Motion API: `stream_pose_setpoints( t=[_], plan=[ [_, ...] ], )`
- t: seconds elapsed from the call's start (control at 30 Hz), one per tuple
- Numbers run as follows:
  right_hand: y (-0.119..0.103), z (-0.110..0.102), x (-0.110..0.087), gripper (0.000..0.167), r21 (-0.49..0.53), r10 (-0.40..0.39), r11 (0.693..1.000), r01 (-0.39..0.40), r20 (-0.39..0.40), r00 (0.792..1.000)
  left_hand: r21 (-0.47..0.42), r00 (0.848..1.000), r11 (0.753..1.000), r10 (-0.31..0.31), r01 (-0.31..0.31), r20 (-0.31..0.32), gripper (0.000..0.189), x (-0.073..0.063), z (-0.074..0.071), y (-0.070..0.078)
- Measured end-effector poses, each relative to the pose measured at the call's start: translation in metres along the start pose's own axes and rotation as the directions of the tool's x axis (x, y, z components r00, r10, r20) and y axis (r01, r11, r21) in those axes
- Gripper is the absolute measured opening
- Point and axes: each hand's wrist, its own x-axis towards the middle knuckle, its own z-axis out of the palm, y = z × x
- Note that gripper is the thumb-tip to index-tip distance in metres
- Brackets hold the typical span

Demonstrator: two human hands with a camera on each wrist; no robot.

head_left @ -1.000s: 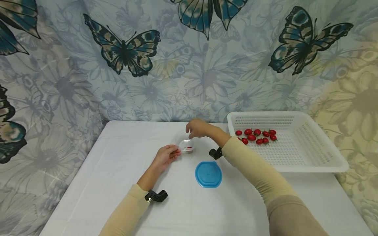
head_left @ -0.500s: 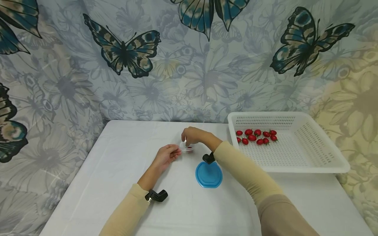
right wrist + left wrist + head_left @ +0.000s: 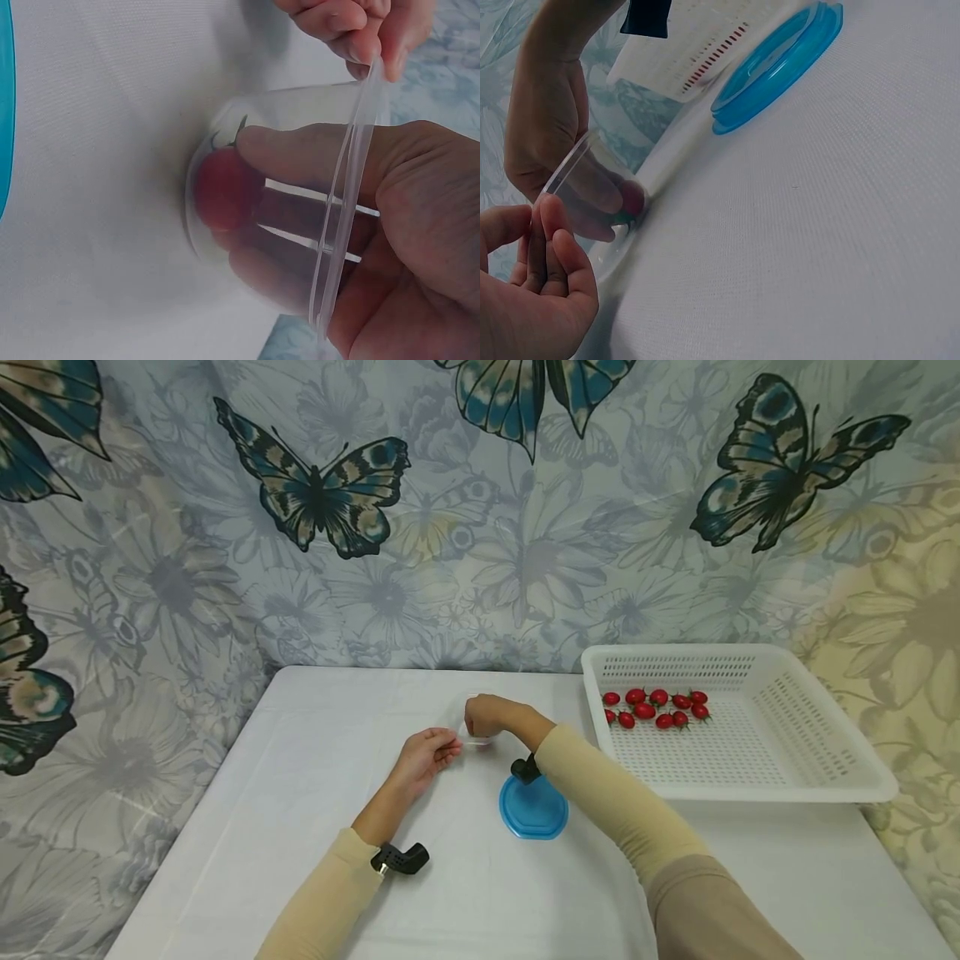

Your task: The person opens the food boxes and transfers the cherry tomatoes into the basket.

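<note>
In the head view my left hand (image 3: 426,762) pinches the rim of a small clear plastic cup (image 3: 292,101) standing on the white table. My right hand (image 3: 495,717) reaches down into this cup from above. Through the cup wall, the right wrist view shows a red cherry tomato (image 3: 227,191) with a green stem at the bottom. The right thumb meets the tomato on one side and curled fingers lie on the other. A blue round lid (image 3: 534,810) lies on the table nearer the person, partly under the right wrist camera.
A white perforated plastic basket (image 3: 780,777) stands at the right of the table, with several more cherry tomatoes (image 3: 643,711) in its left part. White cloth (image 3: 262,827) covers the table, and a butterfly-printed curtain (image 3: 525,602) hangs right behind it.
My right hand has come down from above the cup, bare-fingered, into it and onto the tomato. The left hand has stayed at the rim.
</note>
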Motion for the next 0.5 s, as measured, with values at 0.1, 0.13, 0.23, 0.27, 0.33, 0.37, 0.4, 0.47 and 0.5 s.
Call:
stream_pose_setpoints(
  t=[0.1, 0.13, 0.23, 0.27, 0.33, 0.37, 0.4, 0.47, 0.5],
  plan=[
    [-0.0012, -0.0018, -0.0015, 0.016, -0.012, 0.003, 1.0, -0.003, 0.005, 1.0, 0.006, 1.0, 1.0, 0.0, 0.0, -0.003, 0.006, 0.0001, 0.0003, 0.0003],
    [-0.0017, -0.0023, -0.0019, 0.016, -0.013, 0.004, 1.0, -0.004, 0.006, 1.0, 0.005, 1.0, 1.0, 0.001, -0.001, -0.004, 0.008, 0.0002, 0.0005, 0.0003],
    [-0.0024, -0.0027, -0.0021, 0.016, -0.017, 0.017, 1.0, -0.017, 0.011, 1.0, 0.008, 1.0, 1.0, 0.007, -0.007, -0.001, 0.012, 0.0004, 0.0001, -0.0007],
    [-0.0023, -0.0025, -0.0019, 0.016, -0.017, 0.02, 1.0, -0.02, 0.012, 1.0, 0.005, 1.0, 1.0, 0.008, -0.008, -0.002, 0.012, 0.0003, 0.0, -0.0011],
    [-0.0016, -0.0018, -0.001, 0.016, -0.019, 0.023, 1.0, -0.022, 0.015, 1.0, 0.008, 1.0, 1.0, 0.012, -0.011, -0.004, 0.012, 0.0007, -0.0002, -0.0023],
    [-0.0011, -0.0016, -0.0005, 0.016, -0.018, 0.024, 1.0, -0.023, 0.015, 1.0, 0.007, 1.0, 1.0, 0.009, -0.009, -0.006, 0.012, 0.0008, -0.0002, -0.0028],
    [-0.0006, -0.0012, -0.0001, 0.017, -0.018, 0.022, 1.0, -0.022, 0.013, 1.0, 0.006, 1.0, 1.0, 0.007, -0.007, -0.008, 0.013, 0.001, -0.0002, -0.0032],
    [0.0003, -0.0008, 0.0006, 0.016, -0.011, 0.016, 1.0, -0.016, 0.005, 1.0, 0.005, 1.0, 1.0, 0.004, -0.004, -0.012, 0.015, 0.0012, -0.0001, -0.0035],
    [0.0007, -0.0007, 0.001, 0.015, -0.005, 0.013, 1.0, -0.013, -0.002, 1.0, 0.009, 1.0, 1.0, 0.006, -0.006, -0.012, 0.018, 0.0013, -0.0001, -0.0036]
  ],
)
